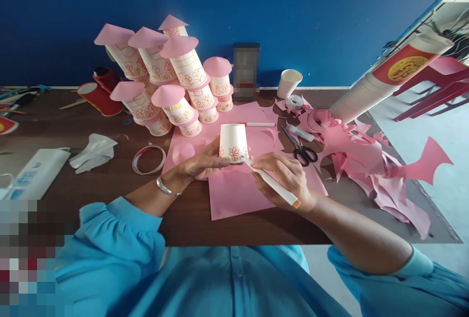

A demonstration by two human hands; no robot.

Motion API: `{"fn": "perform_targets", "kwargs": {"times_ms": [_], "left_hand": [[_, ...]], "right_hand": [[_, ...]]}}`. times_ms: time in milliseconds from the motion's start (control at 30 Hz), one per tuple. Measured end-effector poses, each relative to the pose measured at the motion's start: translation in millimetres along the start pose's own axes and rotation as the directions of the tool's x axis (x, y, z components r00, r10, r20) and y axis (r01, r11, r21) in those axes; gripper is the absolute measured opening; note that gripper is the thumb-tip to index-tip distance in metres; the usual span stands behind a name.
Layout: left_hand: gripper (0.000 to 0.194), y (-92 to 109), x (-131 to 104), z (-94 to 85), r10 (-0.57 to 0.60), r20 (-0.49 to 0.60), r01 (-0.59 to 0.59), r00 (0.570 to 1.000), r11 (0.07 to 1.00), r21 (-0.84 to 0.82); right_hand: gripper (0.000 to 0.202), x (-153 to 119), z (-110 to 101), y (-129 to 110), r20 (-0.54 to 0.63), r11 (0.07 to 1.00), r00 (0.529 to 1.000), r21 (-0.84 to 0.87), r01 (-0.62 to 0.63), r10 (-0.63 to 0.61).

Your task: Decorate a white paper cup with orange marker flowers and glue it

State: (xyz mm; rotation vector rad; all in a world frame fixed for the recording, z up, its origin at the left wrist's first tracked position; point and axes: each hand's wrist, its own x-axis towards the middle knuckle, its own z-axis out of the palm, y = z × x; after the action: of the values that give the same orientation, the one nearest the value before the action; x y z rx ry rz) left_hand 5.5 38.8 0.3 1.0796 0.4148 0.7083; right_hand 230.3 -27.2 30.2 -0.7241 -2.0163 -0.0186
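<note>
My left hand [201,161] is closed around the lower part of an upside-down white paper cup [233,136], which has orange flowers and green strokes drawn near its rim. In my right hand [284,178] is a white marker pen [275,187] with an orange end, its tip touching or very close to the cup's lower right side. Both hands are above sheets of pink paper [234,200]. Just behind the cup lies another white marker with a red cap [258,124]. Black-handled scissors [305,153] rest to the right of it.
Cup towers with pink cone roofs [179,46] stand at the back left. Pink paper scraps [351,146] pile up on the right, beside a leaning stack of paper cups [359,97]. A tape roll [148,159] lies left, and a single cup [289,84] stands by the blue wall.
</note>
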Motion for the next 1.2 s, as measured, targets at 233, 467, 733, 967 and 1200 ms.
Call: {"fn": "perform_targets", "kwargs": {"times_ms": [233,467,733,967,1200], "left_hand": [[0.074,-1.0,0.2,-2.4,-0.024,0.003,0.024,1.000,1.000,0.001],[0.069,-6.9,-1.0,-7.9,0.002,0.031,-0.002,1.000,1.000,0.005],[0.048,-7.2,-1.4,-8.6,0.012,0.021,-0.013,1.000,1.000,0.011],[0.050,-10.7,-2.8,-8.9,0.082,-0.001,-0.082,0.997,0.994,-0.074],[0.076,-7.8,0.9,-9.3,-0.017,-0.002,0.017,1.000,0.999,-0.039]], "right_hand": [[0.009,0.2,-1.6,-2.3,0.001,0.999,0.999,-0.007,-0.041,0.041],[0.012,1.0,-2.7,-2.0,-0.021,1.000,1.000,0.011,-0.018,0.018],[0.014,0.6,-2.7,-1.7,-0.017,1.000,1.000,-0.007,-0.006,0.006],[0.019,0.0,-2.0,-0.2,-0.047,0.999,0.999,0.031,0.018,-0.017],[0.021,1.0,-2.0,0.1,-0.032,1.000,0.999,0.015,0.009,-0.008]]}}
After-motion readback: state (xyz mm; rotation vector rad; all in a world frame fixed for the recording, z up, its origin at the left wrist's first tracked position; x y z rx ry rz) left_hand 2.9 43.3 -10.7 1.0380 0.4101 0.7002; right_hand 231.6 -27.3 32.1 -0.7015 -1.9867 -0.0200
